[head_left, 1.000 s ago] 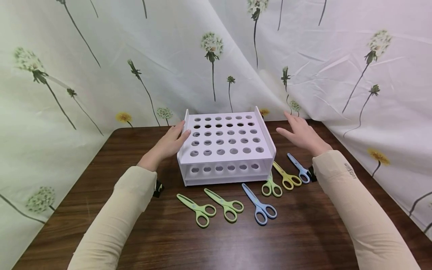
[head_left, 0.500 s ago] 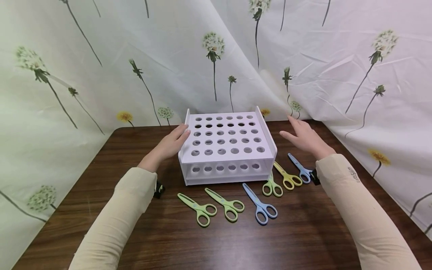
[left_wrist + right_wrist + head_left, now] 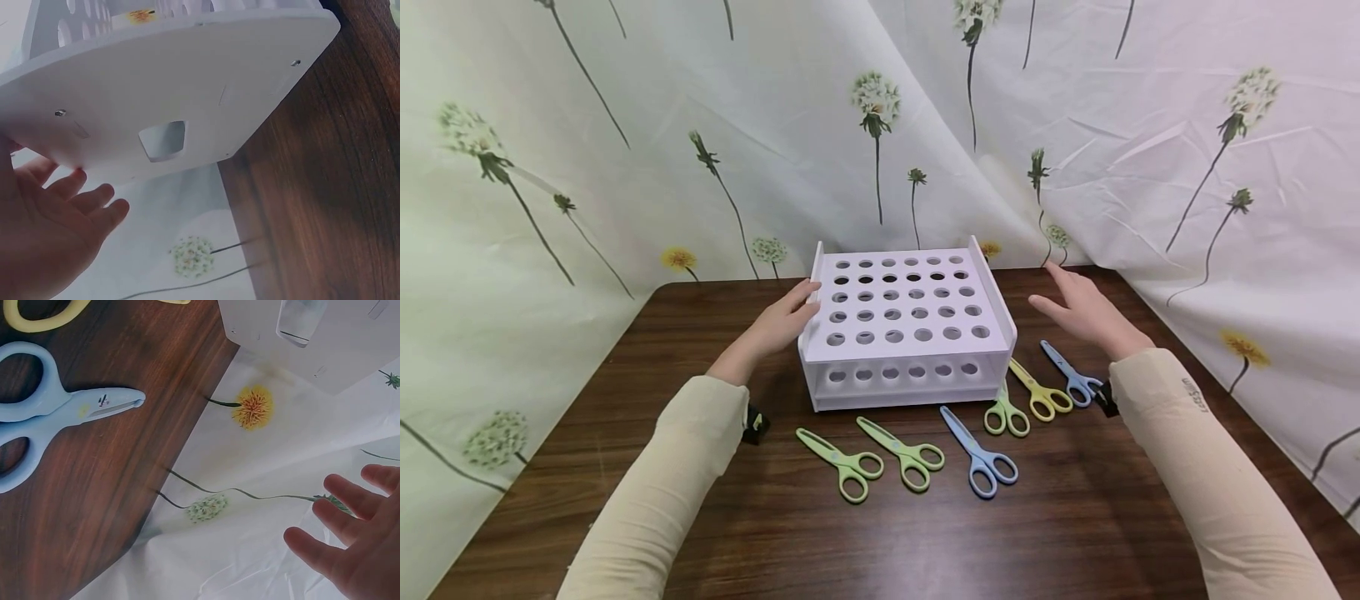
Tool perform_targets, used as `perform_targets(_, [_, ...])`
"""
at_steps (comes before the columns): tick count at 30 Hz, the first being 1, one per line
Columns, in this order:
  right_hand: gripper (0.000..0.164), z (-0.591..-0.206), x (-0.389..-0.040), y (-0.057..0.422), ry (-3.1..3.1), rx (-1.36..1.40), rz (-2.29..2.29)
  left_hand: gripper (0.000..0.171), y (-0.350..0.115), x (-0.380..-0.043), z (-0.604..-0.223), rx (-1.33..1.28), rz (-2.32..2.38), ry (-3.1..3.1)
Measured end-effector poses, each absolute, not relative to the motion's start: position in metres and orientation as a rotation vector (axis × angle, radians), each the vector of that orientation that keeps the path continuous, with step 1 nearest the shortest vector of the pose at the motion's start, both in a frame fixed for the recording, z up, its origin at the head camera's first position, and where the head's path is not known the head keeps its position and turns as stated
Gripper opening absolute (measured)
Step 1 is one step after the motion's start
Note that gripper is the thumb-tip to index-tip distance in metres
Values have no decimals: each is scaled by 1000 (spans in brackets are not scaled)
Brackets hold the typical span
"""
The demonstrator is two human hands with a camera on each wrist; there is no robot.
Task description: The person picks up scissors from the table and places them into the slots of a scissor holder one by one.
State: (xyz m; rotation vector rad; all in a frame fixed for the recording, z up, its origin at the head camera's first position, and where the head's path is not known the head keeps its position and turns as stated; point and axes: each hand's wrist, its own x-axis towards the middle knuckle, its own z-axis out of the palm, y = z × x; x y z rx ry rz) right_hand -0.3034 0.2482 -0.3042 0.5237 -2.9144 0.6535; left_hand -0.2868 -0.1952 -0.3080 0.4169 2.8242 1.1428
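Observation:
A white rack (image 3: 879, 326) with rows of round holes stands on the table. My left hand (image 3: 775, 327) is at its left side, fingertips right at the side panel's upper edge. In the left wrist view that side panel (image 3: 206, 81) has a cut-out, and the left fingers (image 3: 109, 215) lie loosely beside it. My right hand (image 3: 1088, 310) hovers to the rack's right, apart from it, fingers spread and holding nothing. Below that hand lie blue scissors (image 3: 1070, 375), with yellow scissors (image 3: 1036, 390) beside them. Green scissors (image 3: 1004, 408) sit at the rack's front right corner, tips hidden behind it.
In front of the rack lie two green pairs of scissors (image 3: 835, 455) and a blue pair (image 3: 972, 447). The dark wooden table (image 3: 880, 550) ends at a white cloth backdrop (image 3: 790, 100) printed with dandelions.
My right hand has drifted slightly right and down, further from the rack. The left hand has slid a little lower along the rack's side. Rack and scissors stay in place.

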Motion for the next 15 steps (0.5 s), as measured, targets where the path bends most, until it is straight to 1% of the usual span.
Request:
perform_targets(4, [76,-307,-301,251,-2909,517,679,52,-195,-288,-311,385,1204,2796])
perform_targets(15, [81,-312,-296,258,-2967,429,757,51,-194,-287,-313,368,1419,2696])
